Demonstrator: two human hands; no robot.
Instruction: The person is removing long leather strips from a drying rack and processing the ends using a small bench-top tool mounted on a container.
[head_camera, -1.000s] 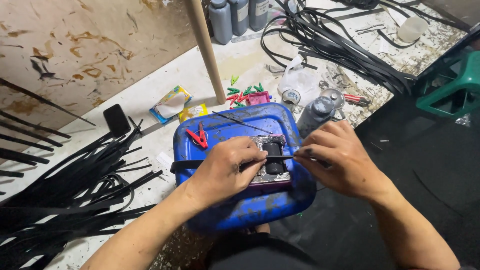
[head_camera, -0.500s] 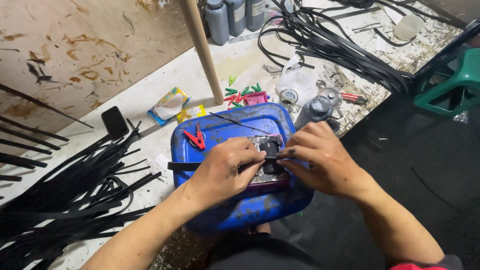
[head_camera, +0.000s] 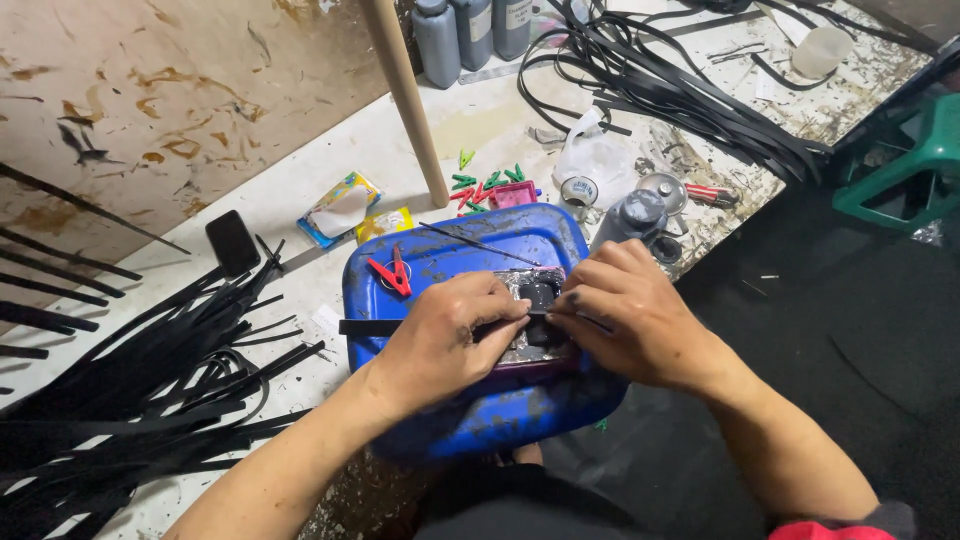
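Note:
A blue plastic jerrycan (head_camera: 450, 260) lies flat in front of me, smeared with black. On its top sits a small stained pad (head_camera: 535, 345). My left hand (head_camera: 450, 335) presses a thin black strip (head_camera: 362, 327) down on the can; the strip runs left from under my fingers. My right hand (head_camera: 625, 320) meets it at the middle, pinching the same strip with blackened fingertips. A red clothespin (head_camera: 392, 272) lies on the can's top, left of my hands.
Piles of black strips lie at the left (head_camera: 130, 400) and top right (head_camera: 660, 90). A wooden pole (head_camera: 408, 100) stands behind the can. Dark bottles (head_camera: 470, 35), coloured clips (head_camera: 495, 185), a black phone (head_camera: 232, 242), tins (head_camera: 640, 210) and a green stool (head_camera: 900, 170) surround it.
My right hand has slid left along the strip to meet the left hand's fingertips. The left hand has stayed pressed on the can.

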